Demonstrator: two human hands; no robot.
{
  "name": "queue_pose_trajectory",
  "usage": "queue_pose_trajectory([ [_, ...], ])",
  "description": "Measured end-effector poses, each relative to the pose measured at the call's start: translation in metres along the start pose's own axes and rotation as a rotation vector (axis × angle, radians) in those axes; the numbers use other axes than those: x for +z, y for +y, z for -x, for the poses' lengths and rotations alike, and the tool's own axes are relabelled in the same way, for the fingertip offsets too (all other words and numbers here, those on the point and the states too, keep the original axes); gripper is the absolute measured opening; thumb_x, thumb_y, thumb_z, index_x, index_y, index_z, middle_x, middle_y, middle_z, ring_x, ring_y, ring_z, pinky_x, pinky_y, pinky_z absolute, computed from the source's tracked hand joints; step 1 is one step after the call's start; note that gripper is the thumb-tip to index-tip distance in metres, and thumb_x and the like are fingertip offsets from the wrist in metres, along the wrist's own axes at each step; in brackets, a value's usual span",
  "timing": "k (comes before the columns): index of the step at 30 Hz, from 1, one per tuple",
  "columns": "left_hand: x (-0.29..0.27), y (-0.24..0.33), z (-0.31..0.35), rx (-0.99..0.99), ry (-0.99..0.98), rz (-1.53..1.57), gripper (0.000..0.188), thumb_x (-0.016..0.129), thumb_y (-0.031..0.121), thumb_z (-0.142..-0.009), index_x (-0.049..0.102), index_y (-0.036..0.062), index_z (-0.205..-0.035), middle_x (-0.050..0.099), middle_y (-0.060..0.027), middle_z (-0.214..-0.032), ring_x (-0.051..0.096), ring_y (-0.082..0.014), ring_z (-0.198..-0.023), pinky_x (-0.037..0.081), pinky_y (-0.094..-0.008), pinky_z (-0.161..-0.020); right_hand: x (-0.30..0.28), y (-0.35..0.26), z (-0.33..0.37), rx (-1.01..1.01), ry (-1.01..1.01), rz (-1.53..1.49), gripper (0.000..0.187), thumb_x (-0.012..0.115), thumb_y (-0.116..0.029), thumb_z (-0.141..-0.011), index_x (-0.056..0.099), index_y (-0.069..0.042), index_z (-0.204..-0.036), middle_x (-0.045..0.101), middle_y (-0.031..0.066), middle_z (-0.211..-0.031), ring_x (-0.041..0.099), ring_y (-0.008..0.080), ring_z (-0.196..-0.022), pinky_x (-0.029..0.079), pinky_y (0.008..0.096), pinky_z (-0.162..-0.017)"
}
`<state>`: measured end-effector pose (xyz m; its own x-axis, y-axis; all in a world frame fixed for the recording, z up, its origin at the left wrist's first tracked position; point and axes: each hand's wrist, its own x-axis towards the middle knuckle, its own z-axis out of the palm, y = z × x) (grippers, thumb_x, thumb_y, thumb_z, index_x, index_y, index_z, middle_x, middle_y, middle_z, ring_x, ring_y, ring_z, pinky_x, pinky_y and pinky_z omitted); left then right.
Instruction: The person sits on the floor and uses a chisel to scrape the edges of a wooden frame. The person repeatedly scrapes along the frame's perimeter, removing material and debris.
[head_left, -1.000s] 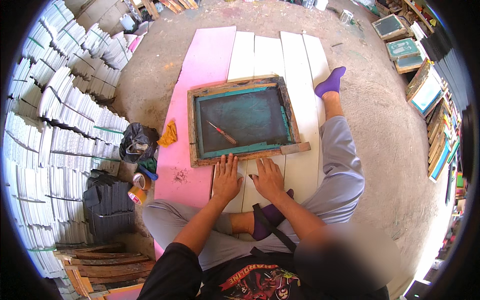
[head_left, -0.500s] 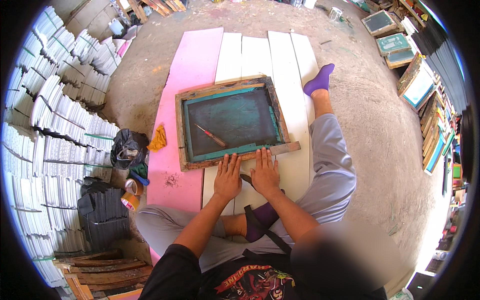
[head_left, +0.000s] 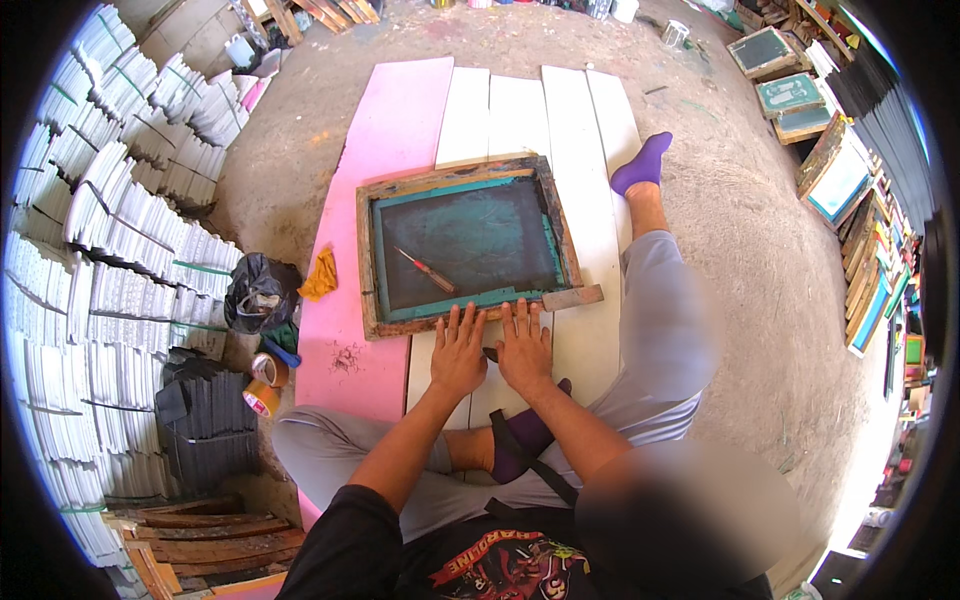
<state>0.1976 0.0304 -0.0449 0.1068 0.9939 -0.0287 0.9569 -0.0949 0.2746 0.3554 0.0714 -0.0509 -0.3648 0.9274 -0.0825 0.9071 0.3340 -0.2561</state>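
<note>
A wooden-framed printing screen with dark mesh and teal borders lies flat on the boards before me. On its mesh rests a screwdriver with a red and dark handle. My left hand is palm down, fingers stretched, its tips at the screen's near wooden rail. Beside it, my right hand lies the same way, fingertips on that rail. Between the hands a slim dark thing shows, partly hidden by the right hand. A short wood strip juts from the screen's near right corner.
Under everything are pink and white boards. To the left lie a yellow cloth, a black plastic bag, tape rolls and stacked white bundles. More framed screens lean at the right.
My right hand has slid slightly left, closer to my left hand, covering more of the slim dark thing. The view has shifted a little; the screen and screwdriver keep their places.
</note>
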Motion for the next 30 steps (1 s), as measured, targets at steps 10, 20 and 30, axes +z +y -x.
queue_pose_trajectory([
  [10,0.001,0.008,-0.015,-0.036,-0.024,-0.016,0.094,0.072,0.018,-0.081,0.028,0.0226,-0.164,0.024,-0.0192,-0.169,0.016,-0.0411,-0.158,0.014,-0.0634,-0.124,-0.005,0.012,0.001,-0.073,-0.010,0.060,0.074,0.066,-0.026,-0.094,0.035,-0.020,-0.160,0.029,0.0168,-0.167,0.029,0.0375,-0.154,0.045,0.0599,-0.107],
  [20,-0.014,-0.001,-0.018,-0.033,-0.073,-0.061,0.093,0.078,0.031,-0.081,0.031,0.0314,-0.162,0.032,-0.0195,-0.165,0.023,-0.0409,-0.155,0.014,-0.0657,-0.123,-0.017,0.008,-0.010,-0.077,0.177,-0.090,0.060,0.072,-0.017,-0.087,0.054,-0.014,-0.145,0.052,0.0162,-0.145,0.047,0.0369,-0.136,0.050,0.0512,-0.102],
  [30,-0.012,-0.006,-0.018,-0.067,-0.065,0.038,0.089,0.075,0.035,-0.081,0.036,0.0164,-0.159,0.036,-0.0160,-0.163,0.025,-0.0367,-0.155,0.012,-0.0679,-0.122,-0.008,0.022,-0.054,-0.268,0.293,-0.176,0.017,0.067,-0.014,-0.087,0.073,-0.013,-0.104,0.063,0.0070,-0.098,0.060,0.0291,-0.102,0.051,0.0443,-0.086],
])
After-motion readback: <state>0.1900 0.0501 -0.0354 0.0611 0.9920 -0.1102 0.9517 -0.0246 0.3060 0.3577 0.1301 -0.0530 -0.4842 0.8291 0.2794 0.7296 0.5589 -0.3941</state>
